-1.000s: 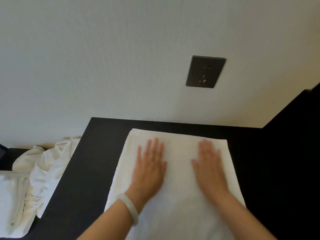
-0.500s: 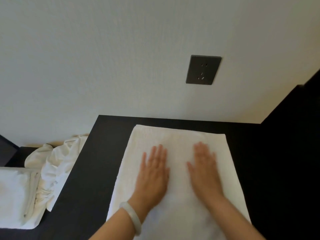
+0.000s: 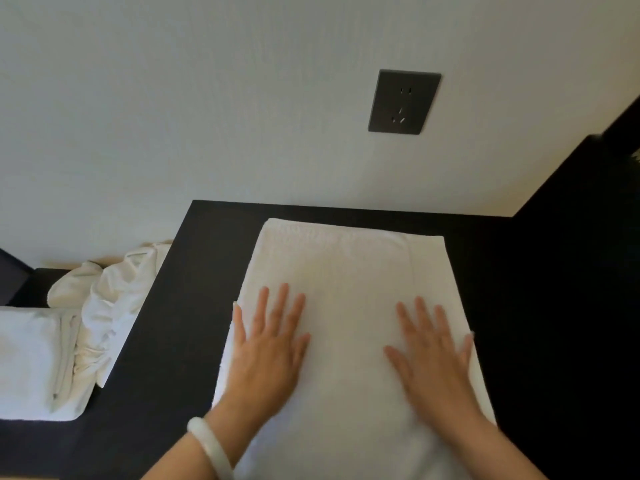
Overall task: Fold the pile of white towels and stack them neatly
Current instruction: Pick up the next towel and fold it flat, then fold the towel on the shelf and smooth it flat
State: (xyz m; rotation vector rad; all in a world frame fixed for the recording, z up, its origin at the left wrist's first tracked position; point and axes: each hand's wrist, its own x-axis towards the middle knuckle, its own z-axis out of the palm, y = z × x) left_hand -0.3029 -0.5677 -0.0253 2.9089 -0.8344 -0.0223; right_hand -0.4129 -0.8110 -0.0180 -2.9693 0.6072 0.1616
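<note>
We have both hands laid flat, palms down, on the white towel (image 3: pixel 346 268): the left hand (image 3: pixel 268 355) and the right hand (image 3: pixel 433 365) lie with fingers straight and slightly spread, pinching nothing. The towel lies under our palms on the dark table (image 3: pixel 187 306), and the step in hand looks like smoothing a fold. To do it well, we want even pressure through the whole palm and strokes that run from the strip between our thumbs out towards the little-finger sides, so trapped air and creases leave at the edges and do not bunch up. Each little finger already sits close to a long edge, so we can check there that the layers line up. A faint lengthwise ridge runs ahead of the right fingertips and deserves a pass. The towel's long axis runs from our wrists out past the fingertips to the wall; its far short edge lies well beyond the fingertips, nearly square to that line, and its near end is out of view behind our wrists. Outside the left hand lie the crumpled towels (image 3: pixel 114 296) and a folded stack (image 3: pixel 31 362).
</note>
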